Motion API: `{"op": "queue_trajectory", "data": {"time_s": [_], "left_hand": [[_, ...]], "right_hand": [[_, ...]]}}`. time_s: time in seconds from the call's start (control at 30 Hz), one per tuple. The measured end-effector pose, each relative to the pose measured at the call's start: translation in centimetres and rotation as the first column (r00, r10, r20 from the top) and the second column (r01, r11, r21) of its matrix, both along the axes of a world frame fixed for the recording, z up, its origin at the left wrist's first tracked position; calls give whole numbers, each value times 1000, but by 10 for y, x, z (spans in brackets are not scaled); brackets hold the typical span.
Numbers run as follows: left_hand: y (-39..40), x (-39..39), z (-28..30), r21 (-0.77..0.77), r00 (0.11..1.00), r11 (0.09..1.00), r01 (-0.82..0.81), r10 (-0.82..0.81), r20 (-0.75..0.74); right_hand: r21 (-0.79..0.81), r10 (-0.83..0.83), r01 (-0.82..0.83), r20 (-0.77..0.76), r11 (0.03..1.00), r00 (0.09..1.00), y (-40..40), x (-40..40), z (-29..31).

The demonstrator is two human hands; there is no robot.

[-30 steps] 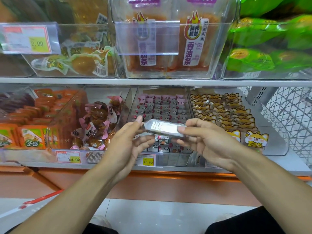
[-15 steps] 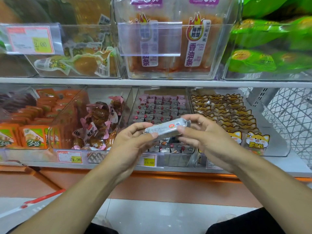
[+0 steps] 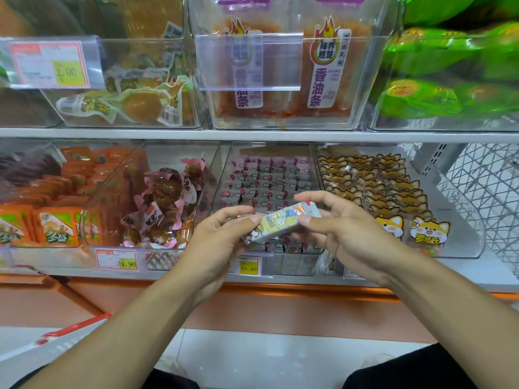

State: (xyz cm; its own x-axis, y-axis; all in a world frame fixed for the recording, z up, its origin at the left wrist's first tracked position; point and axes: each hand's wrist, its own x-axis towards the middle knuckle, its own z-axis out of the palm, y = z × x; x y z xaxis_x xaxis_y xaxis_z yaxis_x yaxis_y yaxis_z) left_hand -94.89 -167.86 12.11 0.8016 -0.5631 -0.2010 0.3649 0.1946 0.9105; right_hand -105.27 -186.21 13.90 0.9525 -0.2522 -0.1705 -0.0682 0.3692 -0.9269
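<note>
A small silver snack packet [image 3: 282,221] with a yellow printed face is held between both hands in front of the lower shelf. My left hand [image 3: 222,237] pinches its left end with thumb and fingers. My right hand [image 3: 337,223] pinches its right end, thumb under and fingers over. Behind them is a clear bin [image 3: 283,259] holding several rows of the same small packets, with a 15.80 price tag [image 3: 247,265] on its front.
Neighbouring clear bins hold brown wrapped snacks [image 3: 165,203], orange packets [image 3: 56,223] and cat-print packets [image 3: 393,197]. The upper shelf [image 3: 252,134] carries bins of spicy strips and green bags. A white wire rack [image 3: 488,197] stands right. A red basket handle [image 3: 75,327] lies low left.
The packet has been turned between the two hands: its plain silver side showed before, and its yellow printed face is up now. Both hands stay at the same place.
</note>
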Motion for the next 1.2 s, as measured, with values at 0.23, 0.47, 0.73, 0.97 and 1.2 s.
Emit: {"op": "queue_trajectory", "data": {"time_s": [0.23, 0.47, 0.73, 0.97, 1.2], "left_hand": [[0, -2, -2, 104, 965, 993, -63, 34, 260], [-4, 2, -21, 422, 575, 848, -320, -180, 798], [-21, 16, -39, 580, 306, 699, -419, -493, 815], [-25, 14, -45, 610, 266, 635, -473, -557, 787], [-23, 10, -41, 626, 281, 624, -468, -567, 774]], "right_hand": [[-63, -246, 254, 113, 965, 963, -1, 3, -1], [-623, -218, 408, 360, 667, 907, -17, 0, 1], [-953, 16, 164, 173, 254, 985, -16, 4, -14], [-991, -35, -59, -56, -120, 998, -8, 22, -27], [-902, -51, -130, -119, -412, 992, -1, 39, -25]]}}
